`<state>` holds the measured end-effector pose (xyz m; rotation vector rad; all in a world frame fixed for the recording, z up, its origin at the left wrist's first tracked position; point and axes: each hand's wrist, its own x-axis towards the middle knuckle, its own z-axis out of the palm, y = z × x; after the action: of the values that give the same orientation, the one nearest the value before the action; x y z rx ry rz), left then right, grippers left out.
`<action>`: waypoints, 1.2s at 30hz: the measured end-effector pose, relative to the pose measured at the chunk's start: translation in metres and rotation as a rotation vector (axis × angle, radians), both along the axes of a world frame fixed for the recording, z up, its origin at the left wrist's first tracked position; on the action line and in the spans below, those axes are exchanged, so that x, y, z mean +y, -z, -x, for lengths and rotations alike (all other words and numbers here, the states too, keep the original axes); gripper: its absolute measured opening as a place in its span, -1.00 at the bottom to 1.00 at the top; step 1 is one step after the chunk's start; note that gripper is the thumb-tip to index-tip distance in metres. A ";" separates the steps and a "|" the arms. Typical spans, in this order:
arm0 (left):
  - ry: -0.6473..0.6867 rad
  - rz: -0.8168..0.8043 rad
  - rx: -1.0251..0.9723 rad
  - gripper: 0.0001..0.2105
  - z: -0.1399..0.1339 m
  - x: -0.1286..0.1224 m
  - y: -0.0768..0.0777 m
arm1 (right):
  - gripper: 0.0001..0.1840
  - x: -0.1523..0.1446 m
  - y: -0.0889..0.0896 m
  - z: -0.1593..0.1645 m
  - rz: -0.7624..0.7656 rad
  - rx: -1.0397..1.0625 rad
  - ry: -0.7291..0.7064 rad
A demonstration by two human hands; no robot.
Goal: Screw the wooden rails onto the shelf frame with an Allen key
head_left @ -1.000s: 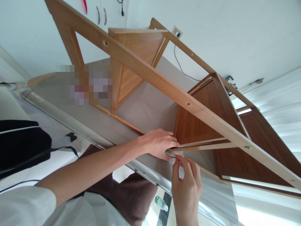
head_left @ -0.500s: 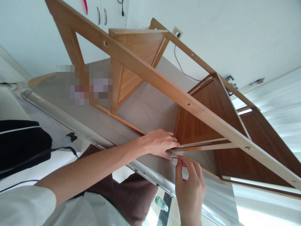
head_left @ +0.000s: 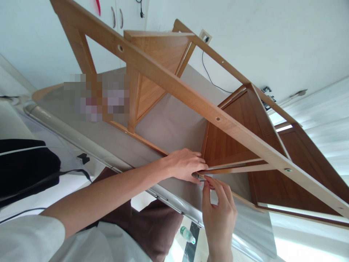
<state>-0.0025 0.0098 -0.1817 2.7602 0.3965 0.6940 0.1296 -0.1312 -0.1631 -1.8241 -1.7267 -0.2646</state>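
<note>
Close to the near edge of the grey surface (head_left: 117, 145), my right hand (head_left: 220, 211) has its thumb and forefinger pinched together on a thin dark rod (head_left: 202, 180). The rod sits right at those fingertips, its visible length pointing left toward a small grey piece (head_left: 196, 175) beside my left thumb; whether the two touch is too small to tell. My left hand (head_left: 186, 165) lies over the lower rail (head_left: 147, 143) of the wooden frame (head_left: 174, 87), fingers bent by the corner of a brown panel (head_left: 223, 145); I cannot tell whether they are clamped on anything. The frame rises from the surface, its upper rail slanting above both hands. Past the near edge, a bottle (head_left: 187, 234) shows beside my leg.
</note>
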 end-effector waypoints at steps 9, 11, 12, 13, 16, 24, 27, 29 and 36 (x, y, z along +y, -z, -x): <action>-0.001 -0.020 -0.003 -0.63 0.000 0.001 0.002 | -0.81 -0.003 0.003 -0.008 0.041 0.061 0.034; -0.003 -0.018 0.001 -0.62 -0.001 0.001 0.002 | -0.81 -0.004 0.003 -0.011 0.050 0.078 0.042; -0.004 -0.018 0.002 -0.62 -0.001 0.001 0.002 | -0.81 -0.005 0.004 -0.012 0.053 0.086 0.049; -0.004 -0.019 0.002 -0.61 -0.001 0.001 0.002 | -0.80 -0.006 0.004 -0.014 0.056 0.092 0.055; -0.004 -0.025 0.001 -0.62 -0.001 0.001 0.003 | -0.79 -0.008 0.006 -0.017 0.063 0.110 0.071; -0.018 -0.027 0.027 -0.62 -0.002 0.000 0.003 | -0.77 -0.011 0.018 -0.026 0.095 0.164 0.108; -0.021 -0.024 0.042 -0.62 -0.002 0.000 0.002 | -0.77 -0.013 0.025 -0.029 0.115 0.166 0.109; -0.023 -0.032 0.040 -0.61 -0.002 -0.001 0.001 | -0.78 -0.014 0.027 -0.030 0.118 0.157 0.103; -0.014 -0.051 0.007 -0.62 -0.001 0.000 0.003 | -0.79 -0.014 0.034 -0.033 0.048 0.079 0.055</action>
<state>-0.0010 0.0100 -0.1845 2.8117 0.4056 0.7072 0.1630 -0.1449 -0.1968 -1.8935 -1.6442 -0.1725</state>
